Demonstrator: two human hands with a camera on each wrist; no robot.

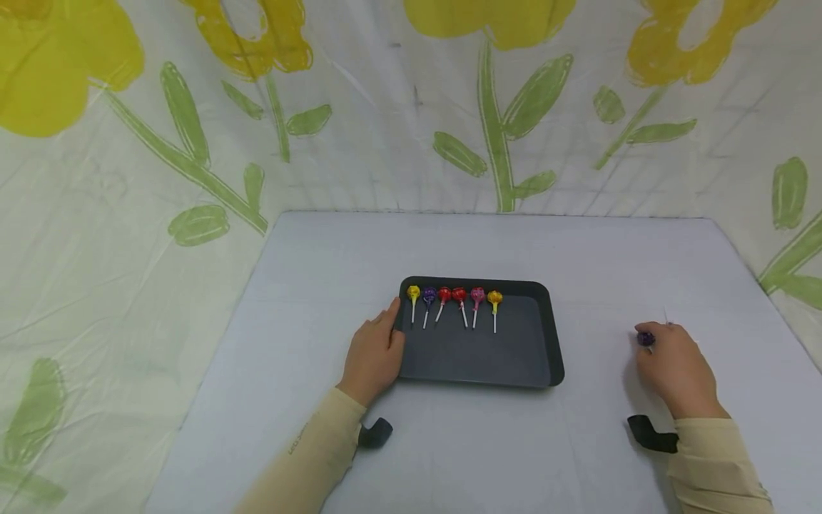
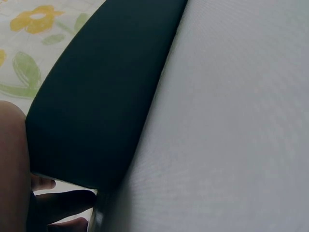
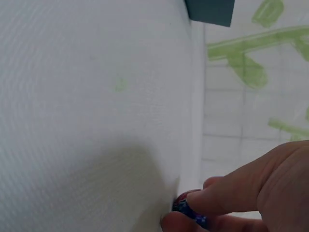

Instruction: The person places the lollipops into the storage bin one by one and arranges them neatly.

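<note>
My left hand [image 1: 372, 360] grips the left side of a dark grey tray [image 1: 475, 357]. Its thumb lies at the rim, and in the left wrist view the fingers [image 2: 67, 203] reach round the tray's outer wall [image 2: 96, 96]. Over to the right, away from the tray, my right hand [image 1: 677, 368] pinches a purple-wrapped lollipop [image 1: 645, 339] between thumb and fingers, just at the table surface. The right wrist view shows the lollipop's head [image 3: 186, 205] in blue and red wrapping. Inside the tray, several lollipops [image 1: 459, 295] lie in a row along the far side, sticks toward me.
Tray and hands are on a white table [image 1: 481, 457]. Behind it hangs a white cloth [image 1: 379, 143] printed with yellow flowers and green leaves. Black wrist mounts [image 1: 651, 434] stick out from both sleeves. The tray's corner [image 3: 210, 9] shows in the right wrist view.
</note>
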